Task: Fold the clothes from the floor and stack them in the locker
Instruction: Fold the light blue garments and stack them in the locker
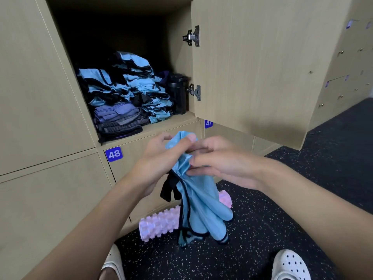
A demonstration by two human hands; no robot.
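One light-blue vest [199, 201] with dark trim hangs bunched between the two hands, in the air in front of the open locker [161, 126] and not yet folded. The left hand [159, 160] pinches its top edge between thumb and fingers, probably so the rest drops and straightens under its own weight; the right hand [220, 164] lies against the cloth just below with nearly straight fingers, likely feeling for an edge to spread, though I cannot tell whether it pinches a fold. Inside the locker a tall pile of folded clothes [129, 87] stands on the shelf, blue pieces over purple and grey ones, so this vest would probably go on top; a dark bottle [178, 93] stands just beside the pile, on the hinge side. The door [252, 67] is swung wide to the right, leaving the opening free. A plate marked 48 [114, 154] sits below the shelf; a pink foam roller [159, 223] lies against the lower lockers, partly behind the vest. The floor [262, 229] is dark speckled rubber; a white shoe [290, 265] shows at the bottom edge; more lockers line the far right.
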